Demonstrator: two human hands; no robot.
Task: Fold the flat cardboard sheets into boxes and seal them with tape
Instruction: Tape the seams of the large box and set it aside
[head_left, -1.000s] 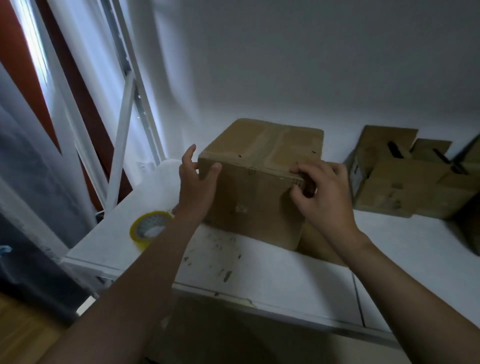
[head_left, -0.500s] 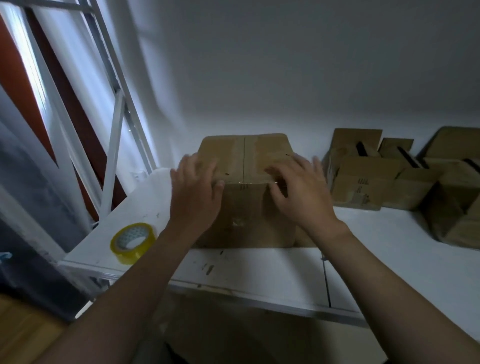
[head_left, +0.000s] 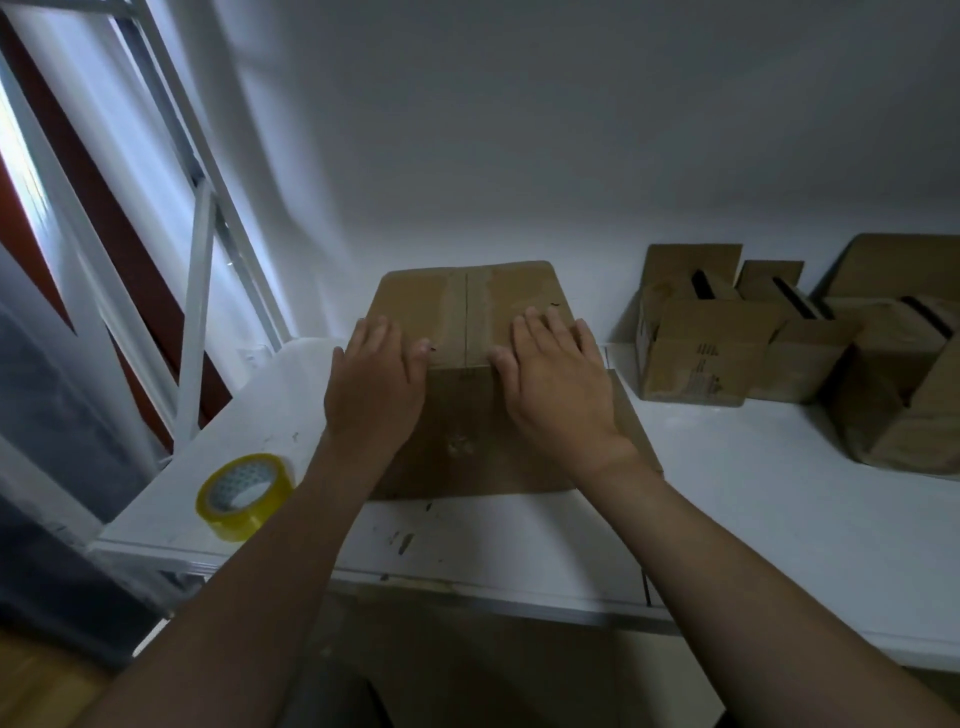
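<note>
On the white surface (head_left: 753, 493), near its front edge and a little left of the middle, stands the cardboard box (head_left: 467, 312) now being worked, its top flaps shut and meeting in a straight seam that runs away from the person. Both hands lie flat on that top with the fingers straight and nothing gripped: the left hand (head_left: 376, 387) covers the near left corner and the right hand (head_left: 558, 384) the near right part, one on each side of the seam, thumbs pointing inward toward it. Held so, they appear to press the flaps level and rub down the strip of tape (head_left: 467, 296), which shows as a paler, slightly glossy band along the seam and seems to turn down over the front face. The box looks plain brown, somewhat scuffed, with a faint mark on its front wall and a small dark spot on the right flap. A flat cardboard piece (head_left: 631, 415) shows from under its right side. The roll of tape (head_left: 244, 496), yellowish and clear, lies on its side near the front left corner of the surface, apart from the box yet probably within easy reach of the left hand. Well to the right, against the wall, sit several other boxes (head_left: 701, 358), some with open flaps.
</note>
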